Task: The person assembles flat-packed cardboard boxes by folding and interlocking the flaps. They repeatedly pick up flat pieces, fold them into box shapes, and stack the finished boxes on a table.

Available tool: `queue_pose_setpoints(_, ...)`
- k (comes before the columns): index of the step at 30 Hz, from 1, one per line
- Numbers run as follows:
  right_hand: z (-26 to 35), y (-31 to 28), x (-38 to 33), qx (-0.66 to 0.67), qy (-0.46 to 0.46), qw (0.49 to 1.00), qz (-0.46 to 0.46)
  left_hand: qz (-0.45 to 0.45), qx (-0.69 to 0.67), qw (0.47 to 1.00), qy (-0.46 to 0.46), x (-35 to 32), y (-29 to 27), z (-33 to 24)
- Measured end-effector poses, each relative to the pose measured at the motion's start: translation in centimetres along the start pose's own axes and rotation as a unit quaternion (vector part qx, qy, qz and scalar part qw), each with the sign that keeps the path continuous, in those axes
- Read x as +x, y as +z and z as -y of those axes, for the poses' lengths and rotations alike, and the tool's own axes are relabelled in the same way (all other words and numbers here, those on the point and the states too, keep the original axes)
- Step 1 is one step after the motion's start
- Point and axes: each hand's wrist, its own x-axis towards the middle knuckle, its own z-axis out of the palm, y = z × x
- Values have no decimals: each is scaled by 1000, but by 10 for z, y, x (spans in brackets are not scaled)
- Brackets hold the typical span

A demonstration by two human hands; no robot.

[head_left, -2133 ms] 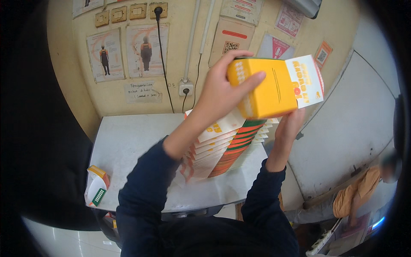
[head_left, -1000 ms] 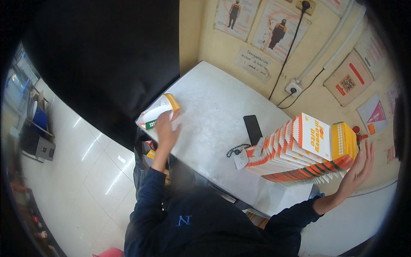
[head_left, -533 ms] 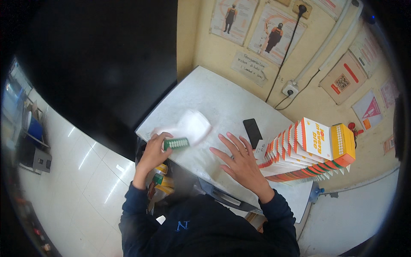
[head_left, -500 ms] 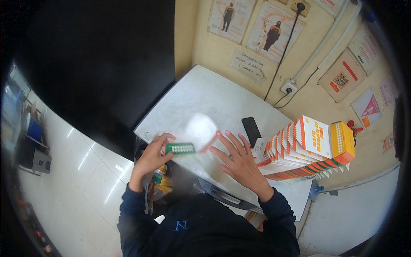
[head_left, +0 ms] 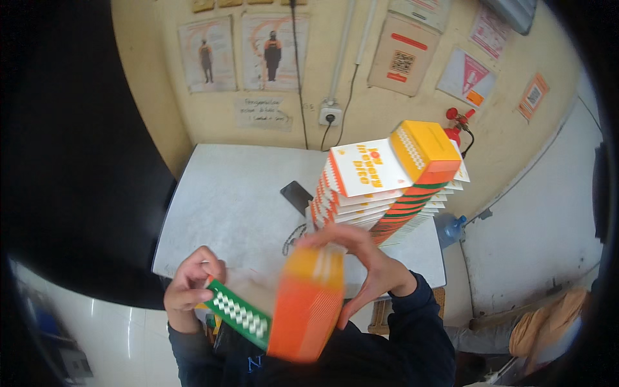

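One orange and yellow box [head_left: 306,326] is up in the air in the head view, by the front edge of the table [head_left: 219,206]. The left hand [head_left: 195,289] pinches its green flap [head_left: 238,313] between thumb and fingers. The right hand [head_left: 377,267] bends around its yellow end, but that part is blurry, so I can't tell how tight the fingers are. Wide open room runs from the table's left edge to the black phone [head_left: 296,196]. A big stack of boxes [head_left: 374,168] stands just right of it.
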Motion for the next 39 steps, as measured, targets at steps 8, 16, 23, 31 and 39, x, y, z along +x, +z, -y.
queue_pose_setpoints(8, 40, -46, -46, 158, 20, 978, -137, -81, 158, 982, 59, 60, 22, 21)
queue_pose_setpoints(16, 42, -77, -72, 166, -6, 956, -242, -171, 258, 913, 266, 109, 78, 44)
queue_pose_setpoints(23, 67, -144, -70, 213, -119, 933, -264, -100, 223, 930, 276, 179, 166, 2)
queue_pose_setpoints(31, 60, -190, -60, 132, -79, 931, -330, -127, 329, 889, 293, 223, 205, -5)
queue_pose_setpoints(39, 61, -224, -51, -61, 183, 939, -285, -120, 218, 966, 73, 263, 172, -3)
